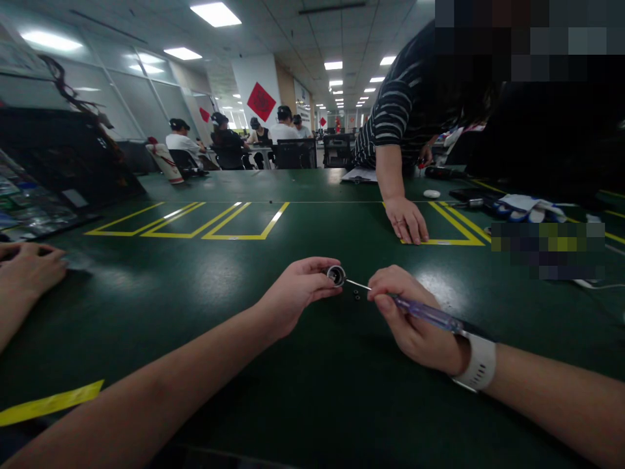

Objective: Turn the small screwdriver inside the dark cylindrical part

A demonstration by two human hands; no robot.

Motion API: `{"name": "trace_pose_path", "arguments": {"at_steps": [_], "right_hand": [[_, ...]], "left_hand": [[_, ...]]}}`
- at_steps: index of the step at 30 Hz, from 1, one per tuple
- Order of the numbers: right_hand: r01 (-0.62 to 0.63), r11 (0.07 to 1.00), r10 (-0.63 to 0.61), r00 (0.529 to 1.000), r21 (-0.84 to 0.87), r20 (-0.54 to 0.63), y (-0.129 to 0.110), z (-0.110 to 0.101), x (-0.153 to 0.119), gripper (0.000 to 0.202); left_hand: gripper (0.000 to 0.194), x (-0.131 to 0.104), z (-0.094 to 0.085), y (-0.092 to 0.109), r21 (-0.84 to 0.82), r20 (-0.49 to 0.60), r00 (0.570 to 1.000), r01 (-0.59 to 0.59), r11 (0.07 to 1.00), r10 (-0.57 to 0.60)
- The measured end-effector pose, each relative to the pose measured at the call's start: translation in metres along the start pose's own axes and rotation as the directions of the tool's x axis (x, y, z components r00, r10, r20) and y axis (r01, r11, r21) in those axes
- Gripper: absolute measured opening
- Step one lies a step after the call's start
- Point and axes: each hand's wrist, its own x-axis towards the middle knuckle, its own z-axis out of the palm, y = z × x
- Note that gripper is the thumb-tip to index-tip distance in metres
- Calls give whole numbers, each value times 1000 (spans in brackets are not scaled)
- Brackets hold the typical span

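My left hand (297,293) pinches a small round metal part (335,275), its open end facing me. Between the fingers of my right hand (413,319) is a screwdriver with a clear purple handle (430,314). The thin shaft points left, and its tip is at the right side of the metal part; whether it sits in a screw is too small to tell. A few tiny dark pieces (356,295) lie on the green table (303,404) just below the shaft.
Across the table a person in a striped top leans over, one hand (406,218) on the yellow tape. Another person's hands (34,267) rest at the left edge. Gloves (530,208), a white oval object (431,194) and cables lie at the right.
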Motion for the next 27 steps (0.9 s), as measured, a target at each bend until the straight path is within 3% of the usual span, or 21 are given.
{"name": "trace_pose_path", "arguments": {"at_steps": [3, 11, 20, 27], "right_hand": [[68, 998, -66, 995, -20, 81, -2, 1, 0, 9], [57, 996, -46, 988, -69, 149, -1, 2, 2, 8], [101, 989, -78, 976, -108, 202, -3, 2, 2, 8], [200, 966, -163, 964, -164, 211, -2, 4, 1, 8]], "left_hand": [[27, -2, 2, 0, 13, 9, 1000, -10, 1000, 10], [23, -7, 6, 1, 72, 10, 1000, -30, 997, 29], [17, -5, 5, -7, 202, 2, 993, -119, 972, 122], [16, -7, 7, -4, 214, -37, 992, -110, 971, 120]]}}
